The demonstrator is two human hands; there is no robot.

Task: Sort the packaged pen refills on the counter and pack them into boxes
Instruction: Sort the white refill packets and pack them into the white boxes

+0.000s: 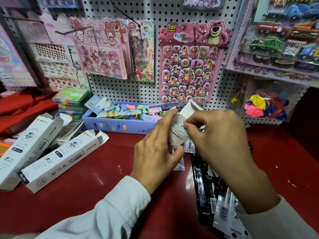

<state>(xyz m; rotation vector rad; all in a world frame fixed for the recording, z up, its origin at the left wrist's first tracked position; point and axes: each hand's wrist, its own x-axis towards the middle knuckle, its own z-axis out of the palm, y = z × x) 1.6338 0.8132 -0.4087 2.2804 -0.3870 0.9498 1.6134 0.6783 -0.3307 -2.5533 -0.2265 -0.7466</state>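
Note:
A white refill box (179, 133) stands upright above the red counter (103, 169), its top flap open. My left hand (157, 149) grips its side. My right hand (215, 135) pinches something at the box's mouth; I cannot tell whether it is a flap or a packet. Two more white boxes lie on the counter at the left, one (63, 159) nearer me with its end flaps open and one (29, 149) farther left. Black and silver packets of refills (212, 192) lie in a loose pile under my right forearm.
A lilac tray (120, 125) of small pastel items stands at the back against the pegboard. Green plastic cases (72, 100) are stacked to its left. Sticker sheets and toy packs hang above. A bag of balloons (265, 104) sits at the right.

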